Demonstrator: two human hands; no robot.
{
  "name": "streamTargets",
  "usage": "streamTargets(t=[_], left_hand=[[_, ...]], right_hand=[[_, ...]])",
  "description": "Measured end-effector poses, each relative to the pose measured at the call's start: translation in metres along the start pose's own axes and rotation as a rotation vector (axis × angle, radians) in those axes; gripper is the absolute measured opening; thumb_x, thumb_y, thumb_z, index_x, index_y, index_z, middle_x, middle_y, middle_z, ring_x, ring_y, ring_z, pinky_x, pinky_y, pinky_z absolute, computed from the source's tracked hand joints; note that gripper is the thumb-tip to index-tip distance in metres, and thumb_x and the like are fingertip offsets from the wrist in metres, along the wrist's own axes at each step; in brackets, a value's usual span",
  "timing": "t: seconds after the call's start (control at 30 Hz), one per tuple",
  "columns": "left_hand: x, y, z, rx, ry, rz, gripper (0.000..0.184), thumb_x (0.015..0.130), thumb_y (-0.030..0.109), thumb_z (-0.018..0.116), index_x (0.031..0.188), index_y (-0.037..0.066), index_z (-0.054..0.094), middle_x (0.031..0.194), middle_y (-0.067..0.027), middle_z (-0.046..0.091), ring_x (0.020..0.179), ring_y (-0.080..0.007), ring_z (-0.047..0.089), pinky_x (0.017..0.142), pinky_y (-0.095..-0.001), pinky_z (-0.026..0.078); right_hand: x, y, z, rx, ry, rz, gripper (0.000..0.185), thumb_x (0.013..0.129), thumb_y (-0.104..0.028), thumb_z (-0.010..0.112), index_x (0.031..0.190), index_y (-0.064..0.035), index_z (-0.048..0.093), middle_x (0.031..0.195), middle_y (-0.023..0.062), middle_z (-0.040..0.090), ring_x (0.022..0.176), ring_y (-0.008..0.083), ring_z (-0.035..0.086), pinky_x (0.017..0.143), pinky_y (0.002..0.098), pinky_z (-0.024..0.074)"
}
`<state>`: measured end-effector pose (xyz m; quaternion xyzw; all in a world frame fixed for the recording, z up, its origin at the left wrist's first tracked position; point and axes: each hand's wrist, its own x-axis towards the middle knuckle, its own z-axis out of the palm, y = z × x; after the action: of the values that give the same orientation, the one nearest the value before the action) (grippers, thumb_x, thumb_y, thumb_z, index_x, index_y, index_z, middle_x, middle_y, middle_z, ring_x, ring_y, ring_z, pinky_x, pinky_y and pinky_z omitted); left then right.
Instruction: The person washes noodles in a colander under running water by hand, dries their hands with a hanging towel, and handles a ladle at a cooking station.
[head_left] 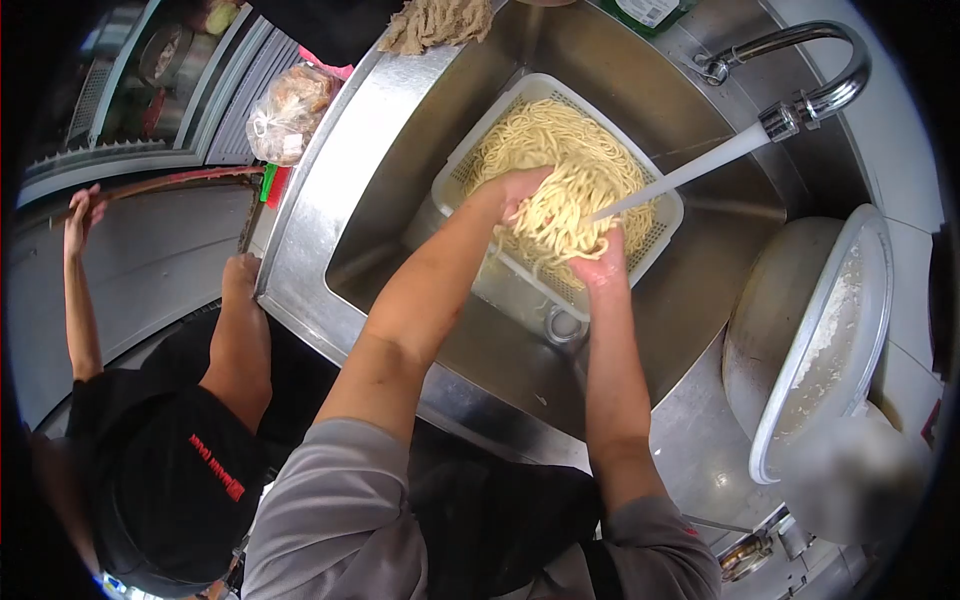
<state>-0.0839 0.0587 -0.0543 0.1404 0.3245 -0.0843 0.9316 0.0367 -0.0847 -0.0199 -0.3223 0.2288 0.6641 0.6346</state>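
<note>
- The noodles [512, 145] lie in the white basket [660, 228] inside the sink [690, 300], with a bunch raised above the rest.
- My left grip [520, 190], at the bunch's ten o'clock, and right grip [603, 265], at five o'clock, are curled around it, fingers partly hidden.
- From the basket's two o'clock, the tap [785, 120] runs water [685, 173] onto the bunch.
- I judge the rinsing under way, not finished: the noodles are basketed and under water; rinsing through and draining look left.
</note>
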Motion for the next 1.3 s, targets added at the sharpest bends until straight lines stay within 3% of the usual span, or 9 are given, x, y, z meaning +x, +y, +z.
streamTargets(t=[0.2, 0.47, 0.6, 0.67, 0.73, 0.87, 1.07, 1.17, 1.3], left_hand=[[0.036, 0.022, 0.003, 0.05, 0.452, 0.227, 0.034, 0.102, 0.025, 0.053, 0.118, -0.004, 0.062, 0.103, -0.0153, 0.072, 0.084, -0.0227, 0.074, 0.074, -0.0394, 0.064], [-0.001, 0.025, 0.063, 0.019, 0.484, 0.419, 0.049, 0.098, 0.013, 0.056, 0.139, -0.008, 0.038, 0.131, -0.0234, 0.057, 0.109, -0.0367, 0.066, 0.088, -0.0481, 0.06], [-0.024, 0.035, 0.079, 0.549, 0.598, 0.438, 0.071, 0.095, 0.01, 0.059, 0.155, 0.006, 0.022, 0.156, -0.0211, 0.033, 0.118, -0.0409, 0.059, 0.091, -0.0494, 0.058], [-0.024, 0.029, 0.062, 0.861, 0.687, 0.516, 0.072, 0.092, 0.015, 0.061, 0.155, 0.007, 0.027, 0.144, -0.0234, 0.049, 0.115, -0.0404, 0.062, 0.095, -0.0464, 0.054], [-0.021, 0.027, 0.036, 1.327, 0.811, 0.573, 0.066, 0.09, 0.018, 0.062, 0.149, 0.003, 0.037, 0.132, -0.0255, 0.059, 0.114, -0.0395, 0.063, 0.097, -0.0445, 0.052], [-0.029, 0.005, 0.007, 1.579, 0.839, -0.034, 0.053, 0.083, 0.02, 0.07, 0.132, 0.003, 0.058, 0.137, -0.0257, 0.055, 0.128, -0.0394, 0.054, 0.103, -0.0423, 0.049], [-0.027, -0.084, -0.03, 2.133, 0.543, -0.048, 0.037, 0.081, 0.012, 0.071, 0.117, 0.008, 0.069, 0.125, -0.0155, 0.065, 0.124, -0.0378, 0.057, 0.098, -0.0428, 0.052], [-0.02, -0.092, -0.039, 2.115, 0.529, 0.073, 0.026, 0.08, 0.005, 0.068, 0.105, 0.009, 0.074, 0.113, -0.014, 0.071, 0.107, -0.034, 0.066, 0.091, -0.0417, 0.055], [-0.003, -0.073, -0.065, 2.255, 0.182, 0.048, 0.023, 0.079, 0.003, 0.066, 0.099, 0.01, 0.076, 0.1, -0.0145, 0.073, 0.098, -0.0314, 0.069, 0.088, -0.0402, 0.055]], right_hand=[[0.035, -0.03, 0.031, -0.067, 0.117, -0.043, 0.048, 0.106, -0.035, 0.036, 0.135, -0.0001, 0.051, 0.13, 0.0194, 0.061, 0.118, 0.0353, 0.06, 0.101, 0.0533, 0.0506], [0.032, -0.026, 0.048, -0.358, 0.127, -0.074, 0.045, 0.106, -0.034, 0.035, 0.133, -0.0022, 0.052, 0.122, 0.0172, 0.065, 0.111, 0.0351, 0.064, 0.093, 0.0528, 0.0535], [0.031, -0.038, 0.036, -1.25, 0.269, -0.217, 0.043, 0.1, -0.03, 0.046, 0.127, 0.0018, 0.056, 0.119, 0.0222, 0.066, 0.109, 0.0397, 0.065, 0.092, 0.0525, 0.0528], [0.03, -0.045, 0.045, -1.936, 0.498, -0.289, 0.037, 0.096, -0.024, 0.049, 0.12, 0.0018, 0.061, 0.118, 0.0257, 0.066, 0.109, 0.0421, 0.065, 0.092, 0.0517, 0.0524], [0.013, -0.038, 0.06, -2.124, 0.507, -0.432, 0.032, 0.093, -0.019, 0.049, 0.115, 0.0001, 0.065, 0.118, 0.0272, 0.065, 0.111, 0.0435, 0.064, 0.094, 0.0513, 0.0513], [0.015, -0.032, 0.055, -2.303, 0.431, -0.461, 0.029, 0.09, -0.013, 0.049, 0.108, -0.0044, 0.071, 0.118, 0.0249, 0.067, 0.113, 0.0419, 0.064, 0.096, 0.0515, 0.05], [0.0, -0.011, 0.077, -2.572, 0.228, -0.436, 0.028, 0.092, -0.014, 0.051, 0.11, -0.0071, 0.071, 0.116, 0.0203, 0.068, 0.112, 0.0364, 0.065, 0.093, 0.0507, 0.052], [0.003, -0.013, 0.077, -2.484, 0.115, -0.454, 0.027, 0.092, -0.013, 0.054, 0.113, -0.0087, 0.071, 0.113, 0.0186, 0.068, 0.11, 0.036, 0.066, 0.092, 0.0496, 0.0523], [-0.013, -0.011, 0.07, -2.206, -0.039, -0.829, 0.025, 0.095, -0.015, 0.056, 0.115, -0.006, 0.069, 0.114, 0.0218, 0.067, 0.107, 0.0391, 0.063, 0.092, 0.0466, 0.0504]])
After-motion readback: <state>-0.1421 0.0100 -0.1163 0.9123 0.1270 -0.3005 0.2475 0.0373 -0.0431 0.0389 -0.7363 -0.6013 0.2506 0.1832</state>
